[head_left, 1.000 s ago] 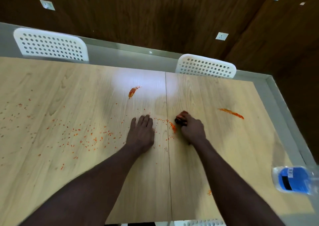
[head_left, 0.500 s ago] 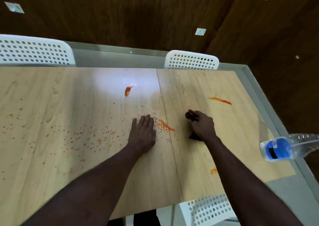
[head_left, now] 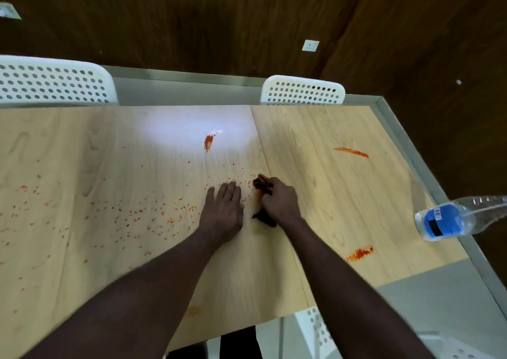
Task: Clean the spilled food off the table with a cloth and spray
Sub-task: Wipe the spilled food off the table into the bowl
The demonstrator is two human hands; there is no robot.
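Observation:
My right hand (head_left: 279, 201) grips a dark bunched cloth (head_left: 264, 218) and presses it on the light wooden table (head_left: 82, 271) beside the seam between the two boards. Orange food sticks to the cloth's front end. My left hand (head_left: 223, 210) lies flat on the table just left of it, fingers straight. Small orange crumbs (head_left: 153, 213) are scattered over the left board. Orange smears lie at the back centre (head_left: 208, 141), back right (head_left: 352, 152) and near right (head_left: 360, 253). A clear bottle with a blue label (head_left: 450, 218) lies at the table's right edge.
Two white perforated chairs stand behind the table, one at back left (head_left: 52, 83), one at back centre (head_left: 303, 91). Another white chair (head_left: 318, 331) sits under the near edge. A grey ledge (head_left: 428, 172) and dark wood wall border the right side.
My right hand has swept the cloth leftward to the seam, close to my left hand. The orange pile by the seam is gone from the table. My left hand stayed flat.

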